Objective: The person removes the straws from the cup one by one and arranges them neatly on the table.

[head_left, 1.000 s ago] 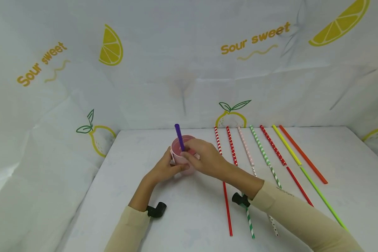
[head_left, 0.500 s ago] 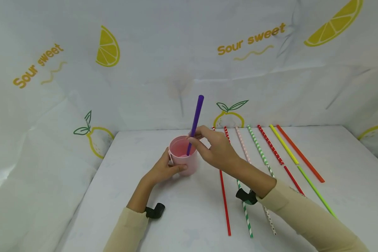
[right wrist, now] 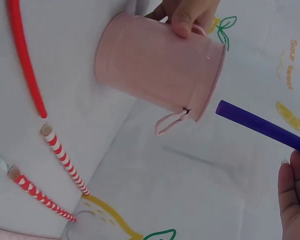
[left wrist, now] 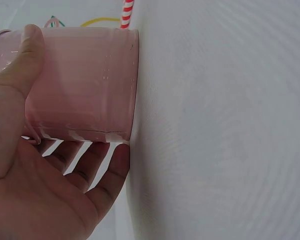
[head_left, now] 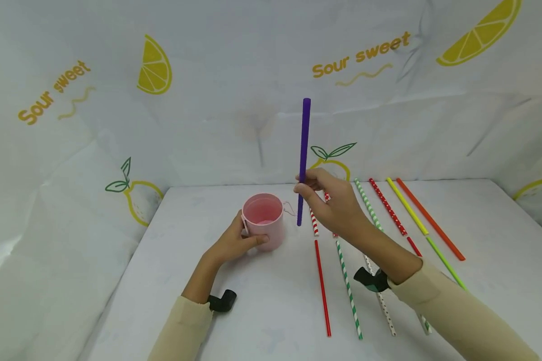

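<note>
A small pink bucket (head_left: 273, 231) stands upright on the white table, its inside visible from above. My left hand (head_left: 232, 244) grips it from the left; in the left wrist view the thumb lies across the side of the bucket (left wrist: 82, 82) and the fingers lie along the opposite side. My right hand (head_left: 336, 200) pinches a purple straw (head_left: 304, 135) nearly upright, to the right of the bucket and apart from it. The straw's lower end (right wrist: 225, 108) is near the bucket's rim in the right wrist view. A thin wire handle (right wrist: 169, 121) sticks out from the bucket.
Two rows of straws lie on the right of the table: a red one (head_left: 322, 288), a green-striped one (head_left: 349, 291), a yellow one (head_left: 407, 206), an orange one (head_left: 430, 219) and several more. My right arm covers some. A white cloth with lemon prints (head_left: 257, 100) hangs behind.
My right hand has drawn the purple straw up out of the bucket and moved right with it. The left hand and the bucket have stayed in place.
</note>
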`<state>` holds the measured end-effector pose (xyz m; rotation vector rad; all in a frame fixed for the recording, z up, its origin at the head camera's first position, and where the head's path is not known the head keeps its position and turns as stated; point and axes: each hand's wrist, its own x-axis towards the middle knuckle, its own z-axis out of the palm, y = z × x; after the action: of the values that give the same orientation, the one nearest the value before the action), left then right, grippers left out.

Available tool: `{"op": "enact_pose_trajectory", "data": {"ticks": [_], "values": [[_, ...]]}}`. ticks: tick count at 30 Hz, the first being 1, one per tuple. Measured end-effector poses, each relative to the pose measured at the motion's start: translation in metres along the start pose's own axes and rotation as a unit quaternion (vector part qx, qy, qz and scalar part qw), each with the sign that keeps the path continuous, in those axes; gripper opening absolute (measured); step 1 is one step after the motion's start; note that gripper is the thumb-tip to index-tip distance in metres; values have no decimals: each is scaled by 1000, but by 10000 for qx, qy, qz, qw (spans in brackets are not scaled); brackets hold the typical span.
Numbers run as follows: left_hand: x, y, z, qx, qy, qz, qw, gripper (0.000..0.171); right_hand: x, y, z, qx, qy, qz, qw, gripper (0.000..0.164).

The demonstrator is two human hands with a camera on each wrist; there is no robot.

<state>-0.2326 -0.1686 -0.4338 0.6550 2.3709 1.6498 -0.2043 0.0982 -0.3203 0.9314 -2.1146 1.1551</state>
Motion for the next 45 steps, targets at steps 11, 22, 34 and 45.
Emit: {"op": "enact_pose_trajectory", "data": {"ticks": [11, 22, 34, 45], "values": [[-10, 34, 0, -81, -133, 113, 9998, 81, -35, 33, -32, -464, -22, 566, 9973, 19], [-10, 34, -2, -32, -127, 35, 9999, 84, -79, 64, -76, -1445, -221, 1274, 9810, 23], [-10, 35, -1, -30, -100, 64, 9999, 85, -122, 78, -135, -2206, -676, 2783, 9324, 30], [-8, 31, -1, -62, -105, 79, 9999, 86, -164, 91, -176, -2661, -1093, 3610, 8871, 37]]}}
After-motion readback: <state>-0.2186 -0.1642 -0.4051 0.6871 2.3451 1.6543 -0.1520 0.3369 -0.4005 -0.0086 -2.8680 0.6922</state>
